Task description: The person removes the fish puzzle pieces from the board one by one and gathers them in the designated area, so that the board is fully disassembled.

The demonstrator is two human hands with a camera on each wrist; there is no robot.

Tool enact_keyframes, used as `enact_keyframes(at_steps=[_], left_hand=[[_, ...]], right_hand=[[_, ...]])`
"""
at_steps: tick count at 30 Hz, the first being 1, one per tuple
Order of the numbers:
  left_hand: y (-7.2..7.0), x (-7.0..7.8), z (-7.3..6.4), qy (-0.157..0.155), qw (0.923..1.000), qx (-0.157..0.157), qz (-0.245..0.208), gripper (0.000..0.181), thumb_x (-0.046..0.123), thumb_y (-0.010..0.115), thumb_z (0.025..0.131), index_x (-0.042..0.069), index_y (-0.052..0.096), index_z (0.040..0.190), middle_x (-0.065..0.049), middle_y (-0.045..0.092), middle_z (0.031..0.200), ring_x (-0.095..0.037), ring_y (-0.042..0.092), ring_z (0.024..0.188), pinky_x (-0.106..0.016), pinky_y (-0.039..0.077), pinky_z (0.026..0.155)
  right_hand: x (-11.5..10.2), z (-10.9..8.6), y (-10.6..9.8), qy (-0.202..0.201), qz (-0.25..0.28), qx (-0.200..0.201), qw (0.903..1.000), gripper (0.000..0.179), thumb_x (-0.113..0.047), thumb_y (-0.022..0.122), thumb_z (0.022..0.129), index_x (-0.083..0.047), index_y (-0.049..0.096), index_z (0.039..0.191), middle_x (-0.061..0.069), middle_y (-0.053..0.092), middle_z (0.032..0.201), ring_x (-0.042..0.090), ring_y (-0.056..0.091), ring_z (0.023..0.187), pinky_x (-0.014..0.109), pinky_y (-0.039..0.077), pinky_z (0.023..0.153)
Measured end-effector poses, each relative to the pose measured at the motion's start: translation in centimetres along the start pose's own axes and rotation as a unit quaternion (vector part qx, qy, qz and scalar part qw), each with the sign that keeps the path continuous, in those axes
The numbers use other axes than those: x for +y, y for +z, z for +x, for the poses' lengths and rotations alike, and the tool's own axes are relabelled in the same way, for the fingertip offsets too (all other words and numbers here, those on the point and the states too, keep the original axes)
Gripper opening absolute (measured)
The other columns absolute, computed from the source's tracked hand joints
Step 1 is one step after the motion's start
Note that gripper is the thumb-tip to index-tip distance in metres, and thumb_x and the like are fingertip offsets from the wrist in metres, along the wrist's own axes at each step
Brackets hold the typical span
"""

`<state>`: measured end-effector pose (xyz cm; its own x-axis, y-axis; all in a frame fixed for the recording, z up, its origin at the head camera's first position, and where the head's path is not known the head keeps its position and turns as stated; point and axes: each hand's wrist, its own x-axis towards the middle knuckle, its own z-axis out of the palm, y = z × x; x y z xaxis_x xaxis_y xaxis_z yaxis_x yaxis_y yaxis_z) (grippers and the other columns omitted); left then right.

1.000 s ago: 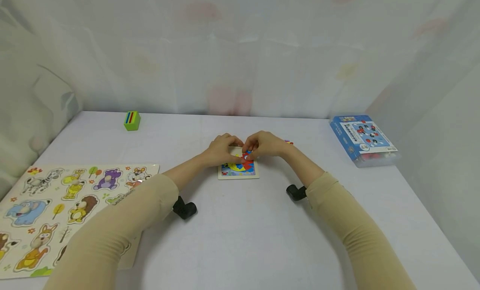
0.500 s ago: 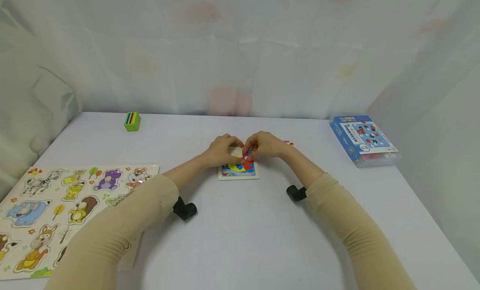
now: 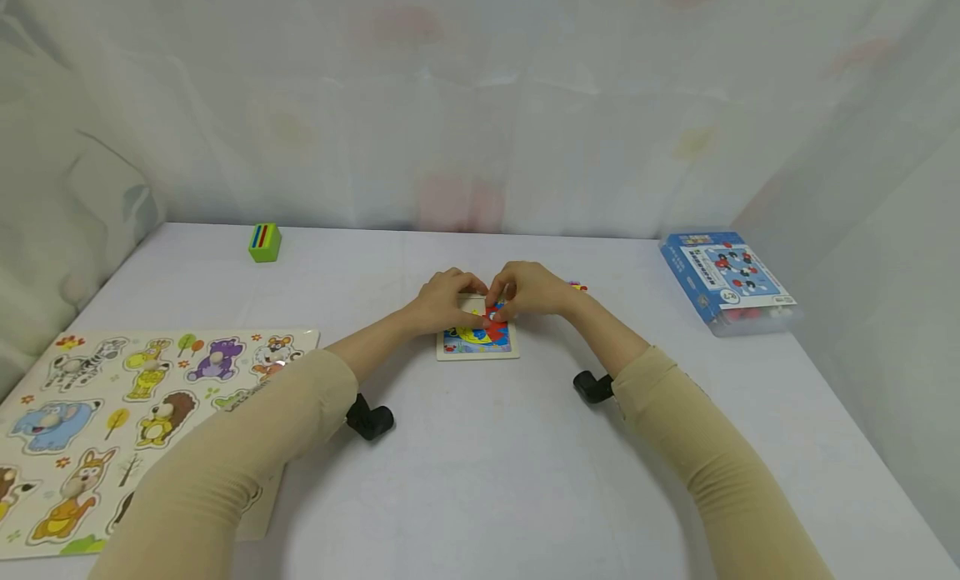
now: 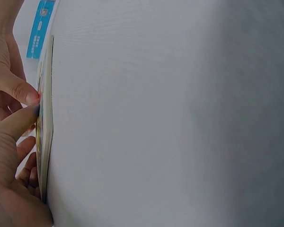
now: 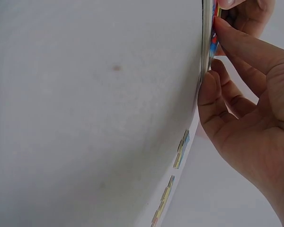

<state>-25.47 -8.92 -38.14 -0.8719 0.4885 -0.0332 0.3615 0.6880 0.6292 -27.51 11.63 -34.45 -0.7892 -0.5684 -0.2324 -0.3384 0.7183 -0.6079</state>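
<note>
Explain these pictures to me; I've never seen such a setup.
No machine here, just a person's bare left hand and right hand. A head-worn camera took the wide picture; cameras on each wrist took the two sideways-looking ones. On the white table lie a large animal board at left, a green block, a blue box at right and small colourful pieces near the right hand. Both hands hold a small puzzle board, thumbs on its face; whether a piece is pinched is unclear.
</note>
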Motion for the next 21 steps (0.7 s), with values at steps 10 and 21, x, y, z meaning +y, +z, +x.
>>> enact_keyframes(at_steps=[10, 21], left_hand=[[-0.01, 0.06, -0.10, -0.006, 1.0000, -0.003, -0.003, 0.057, 0.041, 0.078, 0.081, 0.014, 0.060, 0.128, -0.010, 0.055, 0.132, -0.031, 0.045, 0.121, -0.048, 0.035, 0.104], [0.00, 0.07, -0.06, -0.007, 1.0000, -0.001, 0.000, 0.059, 0.042, 0.078, 0.080, 0.013, 0.060, 0.128, -0.010, 0.056, 0.133, -0.031, 0.045, 0.120, -0.048, 0.035, 0.104]], right_hand=[[-0.08, 0.03, 0.13, -0.014, 0.008, 0.002, 0.9999, 0.018, -0.013, 0.079, 0.079, -0.018, 0.071, 0.094, 0.002, 0.062, 0.101, 0.020, 0.053, 0.095, 0.029, 0.044, 0.080], [-0.23, -0.13, -0.26, -0.020, 0.013, 0.017, 0.9996, 0.030, -0.007, 0.075, 0.081, -0.013, 0.065, 0.109, 0.006, 0.065, 0.103, 0.020, 0.062, 0.092, 0.027, 0.051, 0.079]])
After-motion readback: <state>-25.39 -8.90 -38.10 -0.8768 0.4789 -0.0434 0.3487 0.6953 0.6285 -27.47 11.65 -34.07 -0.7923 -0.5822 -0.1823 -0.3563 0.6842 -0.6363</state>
